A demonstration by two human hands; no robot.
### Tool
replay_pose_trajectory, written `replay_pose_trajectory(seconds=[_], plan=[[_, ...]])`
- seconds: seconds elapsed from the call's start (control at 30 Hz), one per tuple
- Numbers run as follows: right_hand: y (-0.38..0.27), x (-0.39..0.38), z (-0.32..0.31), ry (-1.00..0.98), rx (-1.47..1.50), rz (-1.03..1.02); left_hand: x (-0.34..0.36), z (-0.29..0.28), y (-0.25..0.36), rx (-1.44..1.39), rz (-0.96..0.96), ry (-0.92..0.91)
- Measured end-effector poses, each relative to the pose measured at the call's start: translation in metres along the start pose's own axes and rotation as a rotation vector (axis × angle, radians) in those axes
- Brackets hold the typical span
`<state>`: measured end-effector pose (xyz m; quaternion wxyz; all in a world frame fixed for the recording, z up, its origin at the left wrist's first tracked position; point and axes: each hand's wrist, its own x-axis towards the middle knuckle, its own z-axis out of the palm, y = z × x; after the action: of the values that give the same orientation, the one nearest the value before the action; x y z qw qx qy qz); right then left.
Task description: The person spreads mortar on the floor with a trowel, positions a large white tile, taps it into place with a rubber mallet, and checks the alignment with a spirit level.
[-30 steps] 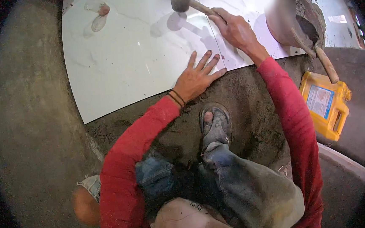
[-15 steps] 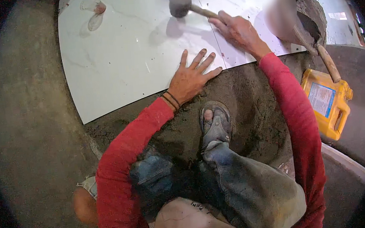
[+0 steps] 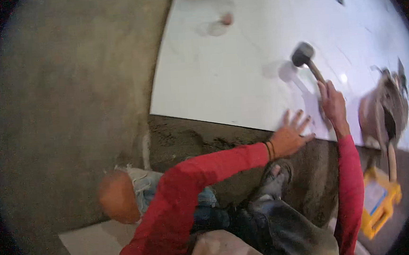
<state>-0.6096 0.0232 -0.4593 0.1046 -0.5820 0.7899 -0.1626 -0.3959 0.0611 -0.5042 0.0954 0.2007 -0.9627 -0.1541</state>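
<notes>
While our left hand (image 3: pixel 288 139) lies at the tile's (image 3: pixel 211 89) edge, fingers apart, our right hand (image 3: pixel 334 104) clamps the mallet (image 3: pixel 304 55).

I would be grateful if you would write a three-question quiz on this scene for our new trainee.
1. What tool does the person's right hand hold by its handle?
2. True or false: the person's left hand is clenched in a fist.
3. Which colour is the jug on the floor at the person's right?
(a) red (b) yellow (c) green

Key:
1. A mallet.
2. False; it is spread open over the white tile.
3. (b)
</notes>
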Motion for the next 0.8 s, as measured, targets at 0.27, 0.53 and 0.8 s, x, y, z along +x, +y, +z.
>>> replay_pose_trajectory(seconds=[0.27,0.53,0.8], plan=[[-0.029,0.002,0.018,-0.026,-0.048,-0.152,-0.047,-0.007,-0.036,-0.009,0.12,0.008],[-0.089,-0.006,0.031,-0.266,-0.058,-0.19,-0.15,-0.108,-0.157,0.048,0.134,-0.429],[-0.091,-0.02,0.054,-0.132,0.214,-0.327,-0.214,-0.183,-0.203,0.149,-0.518,-0.539]])
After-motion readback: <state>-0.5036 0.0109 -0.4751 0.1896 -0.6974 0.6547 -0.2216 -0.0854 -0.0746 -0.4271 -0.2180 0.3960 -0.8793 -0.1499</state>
